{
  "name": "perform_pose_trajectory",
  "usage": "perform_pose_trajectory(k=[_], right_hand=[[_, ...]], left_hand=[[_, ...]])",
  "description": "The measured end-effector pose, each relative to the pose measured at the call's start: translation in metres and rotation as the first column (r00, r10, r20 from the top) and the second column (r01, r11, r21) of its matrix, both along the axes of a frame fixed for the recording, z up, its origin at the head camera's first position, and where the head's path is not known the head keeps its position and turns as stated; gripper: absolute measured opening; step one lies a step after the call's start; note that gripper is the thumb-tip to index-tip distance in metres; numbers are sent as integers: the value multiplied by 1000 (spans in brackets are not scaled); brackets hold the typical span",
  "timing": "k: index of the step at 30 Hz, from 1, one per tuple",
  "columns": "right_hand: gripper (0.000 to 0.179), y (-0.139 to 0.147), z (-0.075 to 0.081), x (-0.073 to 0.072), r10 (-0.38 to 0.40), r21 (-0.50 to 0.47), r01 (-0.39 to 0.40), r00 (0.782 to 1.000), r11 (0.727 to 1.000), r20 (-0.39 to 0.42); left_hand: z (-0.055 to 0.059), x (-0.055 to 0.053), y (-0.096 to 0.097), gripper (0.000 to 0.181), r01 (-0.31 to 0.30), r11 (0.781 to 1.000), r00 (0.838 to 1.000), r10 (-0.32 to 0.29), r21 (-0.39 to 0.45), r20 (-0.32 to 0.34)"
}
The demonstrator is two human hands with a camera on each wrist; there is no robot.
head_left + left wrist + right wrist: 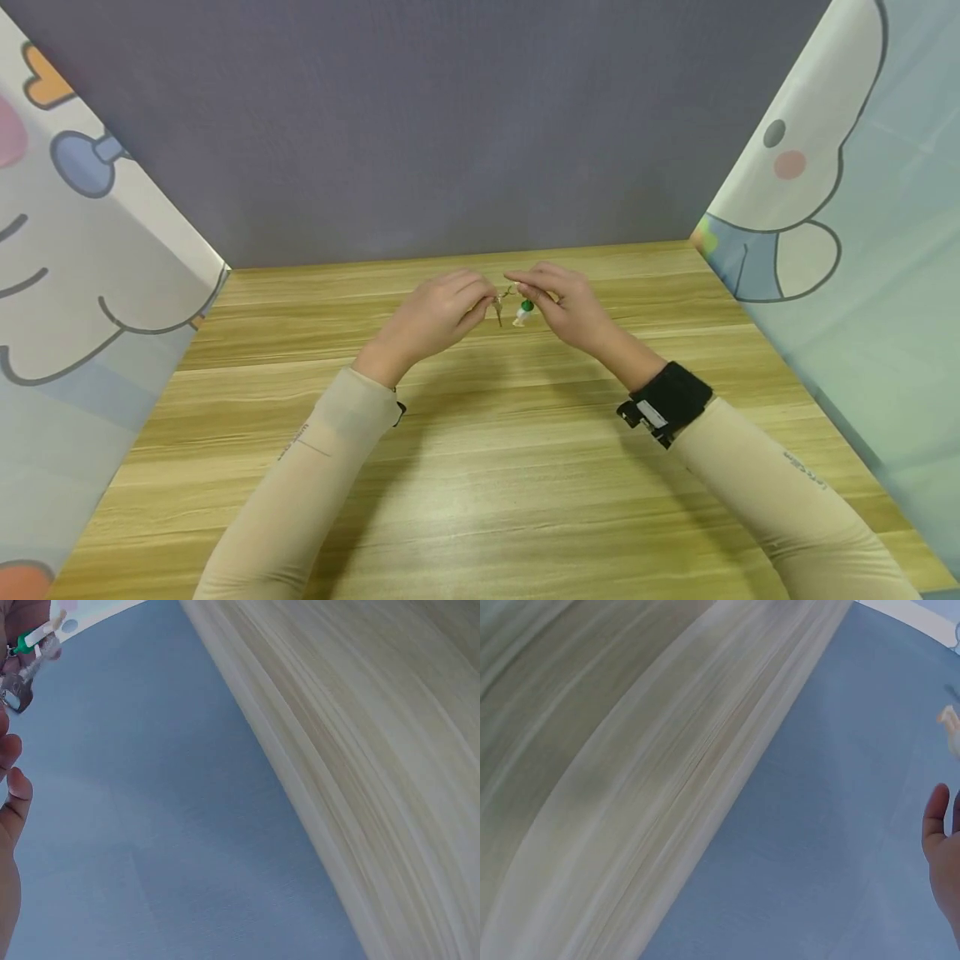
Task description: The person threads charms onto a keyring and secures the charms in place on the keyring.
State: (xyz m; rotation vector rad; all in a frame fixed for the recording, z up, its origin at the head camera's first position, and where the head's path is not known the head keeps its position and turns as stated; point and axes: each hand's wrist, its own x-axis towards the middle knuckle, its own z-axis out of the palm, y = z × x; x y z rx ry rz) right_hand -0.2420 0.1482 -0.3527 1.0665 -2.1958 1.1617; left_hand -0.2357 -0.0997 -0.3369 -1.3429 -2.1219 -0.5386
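Over the far half of the table, my left hand (448, 310) pinches a small key (498, 311) that hangs from its fingertips. Facing it, my right hand (567, 304) holds the top of a keychain charm (522, 313), green and white with a pale lower end, between thumb and fingers. A thin ring or chain spans the short gap between both hands. In the left wrist view the charm (34, 637) and a shiny metal piece (16, 694) show at the left edge. The right wrist view catches only the charm's pale end (950, 724) above the thumb.
A wood-grain table (480, 483) lies under both arms. Behind it stands a grey-purple panel (465, 125). Cartoon-printed sheets flank it, one on the left (142, 250) and one on the right (885, 350). A black strap (671, 400) circles the right wrist.
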Motion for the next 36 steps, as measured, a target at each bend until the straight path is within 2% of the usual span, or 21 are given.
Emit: perform_pose_trajectory(k=[3,6,11,16,25,36], right_hand=[[21,2,1,0,-4,-16,6,995,1000,104],[18,3,2,0,-3,-35,9,988,999,152],[14,4,2,-1,16,-32,-12,992,999,122],[14,2,4,2,49,-19,-48,996,999,80],[15,2,2,4,125,-82,-116,985,990,117],[13,1,2,5,147,-73,-136,974,988,173]], left_hand=[[1,1,0,9,4,1000,1000,-4,-1,-2],[2,2,0,10,8,1000,1000,-7,-14,15],[2,3,0,13,3,998,999,0,-56,43],[1,2,0,14,9,998,998,-6,-56,55],[-2,1,0,14,21,998,999,-18,-52,50],[-2,1,1,14,14,999,993,-9,-38,120]])
